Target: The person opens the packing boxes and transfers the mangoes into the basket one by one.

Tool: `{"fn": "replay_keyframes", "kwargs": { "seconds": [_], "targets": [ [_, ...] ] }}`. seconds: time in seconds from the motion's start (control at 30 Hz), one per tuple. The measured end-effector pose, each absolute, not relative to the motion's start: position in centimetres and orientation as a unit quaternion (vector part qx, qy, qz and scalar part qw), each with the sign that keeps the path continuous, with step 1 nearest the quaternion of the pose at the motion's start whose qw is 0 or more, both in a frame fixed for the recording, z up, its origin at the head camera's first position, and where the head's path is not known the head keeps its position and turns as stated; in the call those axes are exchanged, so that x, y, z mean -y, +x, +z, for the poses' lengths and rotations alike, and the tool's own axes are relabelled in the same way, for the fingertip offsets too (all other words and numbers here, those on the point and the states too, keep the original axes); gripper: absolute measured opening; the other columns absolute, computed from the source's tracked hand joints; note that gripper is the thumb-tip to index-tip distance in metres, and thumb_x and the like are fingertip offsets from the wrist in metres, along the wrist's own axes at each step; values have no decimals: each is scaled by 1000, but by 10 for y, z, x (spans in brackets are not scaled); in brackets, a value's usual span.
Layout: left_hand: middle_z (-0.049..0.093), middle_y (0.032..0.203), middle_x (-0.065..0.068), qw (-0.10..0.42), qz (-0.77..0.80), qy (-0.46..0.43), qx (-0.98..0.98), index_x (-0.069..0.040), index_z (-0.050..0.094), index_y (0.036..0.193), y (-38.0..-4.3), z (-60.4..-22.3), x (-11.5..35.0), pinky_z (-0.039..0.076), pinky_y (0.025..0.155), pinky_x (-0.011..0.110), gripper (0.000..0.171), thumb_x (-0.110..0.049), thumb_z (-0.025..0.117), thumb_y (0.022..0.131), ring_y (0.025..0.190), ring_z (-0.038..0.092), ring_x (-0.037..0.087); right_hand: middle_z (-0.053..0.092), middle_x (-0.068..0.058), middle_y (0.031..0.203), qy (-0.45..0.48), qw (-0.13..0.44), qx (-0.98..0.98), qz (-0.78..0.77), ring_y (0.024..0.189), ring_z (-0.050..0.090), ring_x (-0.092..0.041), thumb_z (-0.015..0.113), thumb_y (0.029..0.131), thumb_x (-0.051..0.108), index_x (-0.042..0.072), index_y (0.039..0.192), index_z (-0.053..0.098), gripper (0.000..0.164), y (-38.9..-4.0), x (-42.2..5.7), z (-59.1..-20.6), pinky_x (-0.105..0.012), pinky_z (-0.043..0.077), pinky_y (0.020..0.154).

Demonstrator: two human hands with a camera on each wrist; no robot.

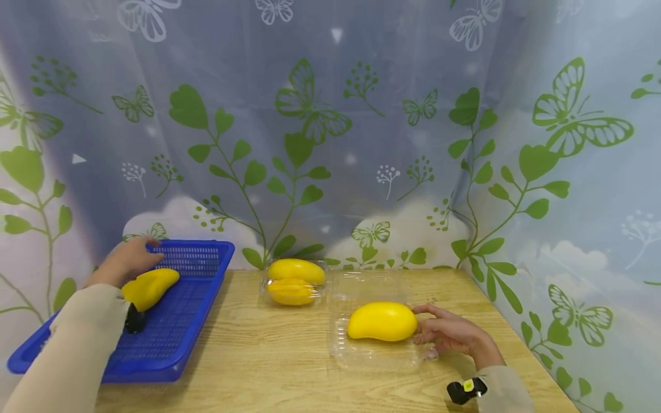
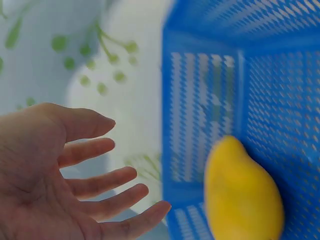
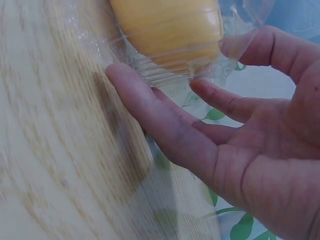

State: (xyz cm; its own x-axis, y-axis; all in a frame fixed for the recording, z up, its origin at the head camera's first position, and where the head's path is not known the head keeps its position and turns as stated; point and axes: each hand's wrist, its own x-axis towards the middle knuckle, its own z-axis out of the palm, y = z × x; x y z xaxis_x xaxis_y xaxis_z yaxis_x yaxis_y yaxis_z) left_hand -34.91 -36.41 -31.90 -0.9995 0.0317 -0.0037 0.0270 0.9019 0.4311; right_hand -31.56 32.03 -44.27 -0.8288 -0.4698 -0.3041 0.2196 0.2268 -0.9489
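Note:
My left hand (image 1: 133,259) hovers by the far left end of a blue plastic basket (image 1: 178,344). In the left wrist view its fingers (image 2: 107,189) are spread and loosely bent, holding nothing. Inside the basket lies a yellow mango (image 1: 155,287), partly hidden by my sleeve in the head view. My right hand (image 1: 454,332) holds the right edge of a clear plastic clamshell box (image 1: 361,357), its thumb and fingers on either side of the plastic. One yellow mango (image 1: 382,322) rests in that box, close to my fingertips.
Another clear box (image 1: 322,275) with two yellow mangoes (image 1: 296,271) stands near the back of the wooden table (image 1: 258,367), left of the first box. A patterned curtain (image 1: 330,189) hangs behind and along the sides. A black camera (image 1: 466,391) is strapped at my right wrist.

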Motion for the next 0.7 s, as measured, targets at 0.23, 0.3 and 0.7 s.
{"fn": "replay_keyframes", "kwargs": {
  "seconds": [0.23,0.3,0.7],
  "targets": [
    [53,133,44,-56,227,97,-967,12,45,144,-341,-301,318,51,92,67,52,-20,54,104,114,57,57,62,-17,134,-89,283,-731,-615,102,72,-20,51,104,17,0,156,24,61,-316,-321,-443,-29,62,70],
    [53,134,43,-59,234,106,-965,9,46,145,-341,-300,303,52,90,65,52,-20,55,103,114,59,55,63,-16,134,-86,281,-732,-614,102,72,-20,52,104,17,0,156,25,61,-317,-321,-444,-30,62,71],
    [55,143,33,-38,271,205,-940,-2,51,148,-322,-294,210,54,99,59,48,-22,56,104,129,55,52,63,-16,132,-82,274,-736,-613,102,72,-20,52,104,17,1,156,24,62,-317,-321,-446,-30,62,70]
  ]
}}
